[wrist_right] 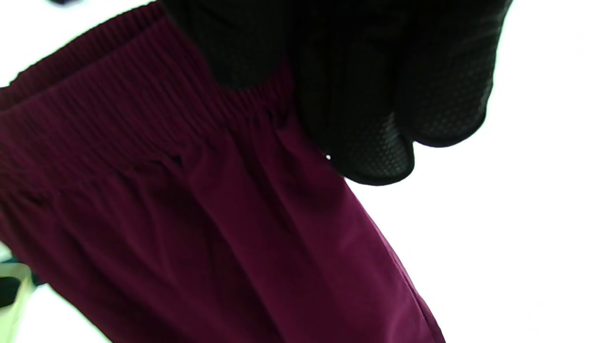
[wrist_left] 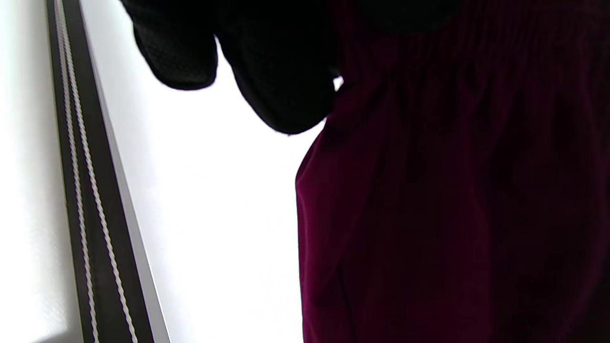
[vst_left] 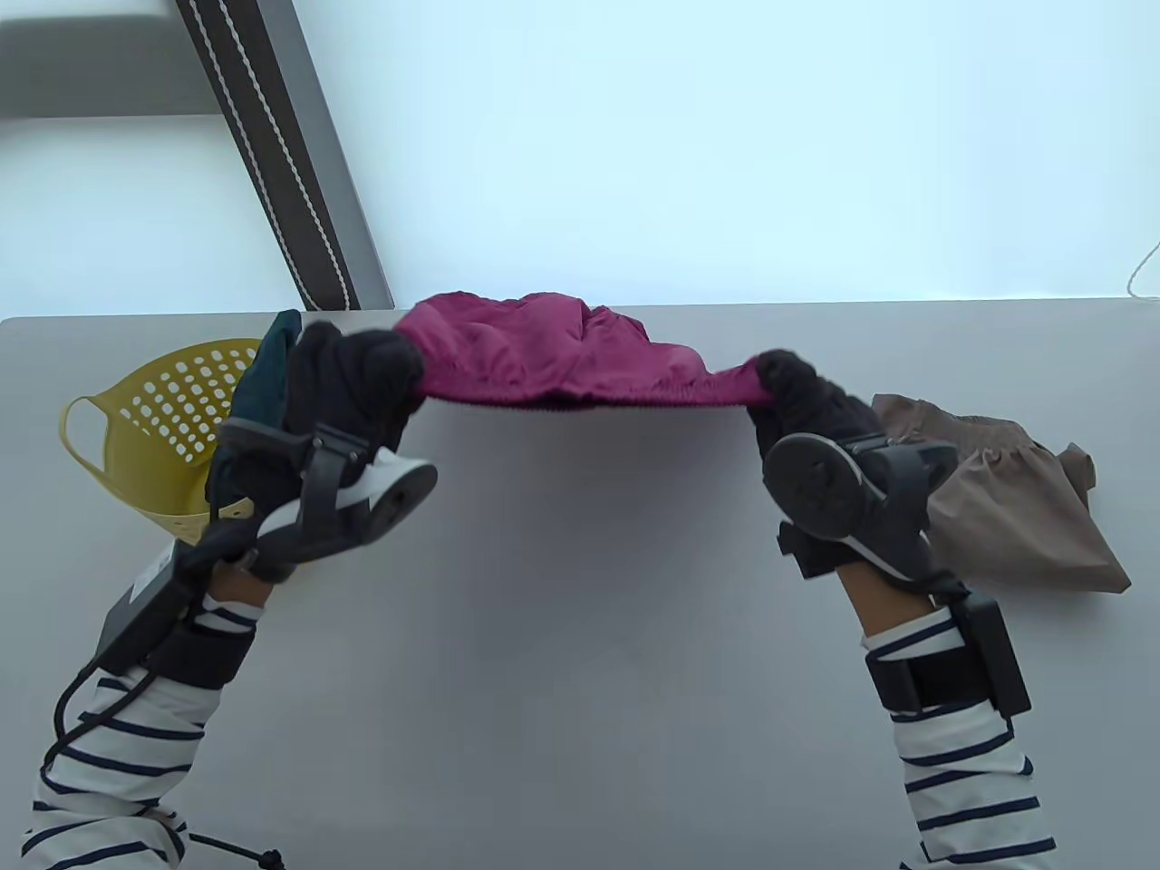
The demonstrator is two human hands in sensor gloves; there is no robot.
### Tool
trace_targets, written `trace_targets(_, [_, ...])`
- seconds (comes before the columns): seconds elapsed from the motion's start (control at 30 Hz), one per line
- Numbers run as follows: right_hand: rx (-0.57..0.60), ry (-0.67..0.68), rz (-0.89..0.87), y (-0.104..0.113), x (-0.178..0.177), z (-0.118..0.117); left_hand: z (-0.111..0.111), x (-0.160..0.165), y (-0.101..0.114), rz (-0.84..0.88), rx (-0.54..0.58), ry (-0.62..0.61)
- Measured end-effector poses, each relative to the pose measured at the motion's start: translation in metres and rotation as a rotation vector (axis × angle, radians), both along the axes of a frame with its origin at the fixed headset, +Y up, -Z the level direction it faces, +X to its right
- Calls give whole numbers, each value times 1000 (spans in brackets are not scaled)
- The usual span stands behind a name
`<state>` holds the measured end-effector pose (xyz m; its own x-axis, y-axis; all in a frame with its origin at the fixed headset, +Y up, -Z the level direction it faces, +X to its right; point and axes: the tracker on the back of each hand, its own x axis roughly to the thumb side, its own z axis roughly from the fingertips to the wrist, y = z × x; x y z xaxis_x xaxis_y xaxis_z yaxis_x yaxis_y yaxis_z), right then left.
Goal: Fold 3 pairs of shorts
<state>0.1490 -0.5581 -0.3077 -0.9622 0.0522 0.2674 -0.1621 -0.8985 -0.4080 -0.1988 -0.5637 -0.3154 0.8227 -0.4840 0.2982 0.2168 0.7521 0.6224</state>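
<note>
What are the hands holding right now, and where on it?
Both the left hand and right hand grip the magenta fabric shorts by opposite ends of the elastic waistband.

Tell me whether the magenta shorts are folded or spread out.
Spread, not folded: the magenta shorts hang stretched by the waistband between the left hand and right hand, lifted off the table.

Grey table (vst_left: 580, 634), bright backlit wall (vst_left: 725, 136).
</note>
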Motion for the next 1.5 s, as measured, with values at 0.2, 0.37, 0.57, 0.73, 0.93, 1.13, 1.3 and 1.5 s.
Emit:
trace_targets(0.2, [-637, 79, 51, -151, 5, -26, -6, 6, -148, -303, -583, 49])
trace_targets(0.37, [-969, 109, 54, -216, 5, -36, -4, 8, -192, -397, -619, 79])
trace_targets(0.57, [-927, 196, 176, -209, 2, -12, 34, 7, -191, -471, -655, -29])
trace_targets(0.73, [-910, 286, 287, -208, 1, 34, 87, 2, -192, -486, -659, -134])
trace_targets(0.93, [-878, 295, 260, -213, 2, 56, 112, -2, -198, -494, -627, -162])
trace_targets(1.13, [-972, 275, 294, -195, -8, 37, 90, 1, -176, -358, -643, -164])
trace_targets(1.3, [-757, 12, 40, -163, -27, -18, 27, 3, -147, -235, -501, 46])
trace_targets(1.5, [-985, -308, -6, -181, -43, -90, -13, 7, -173, -284, -737, 151])
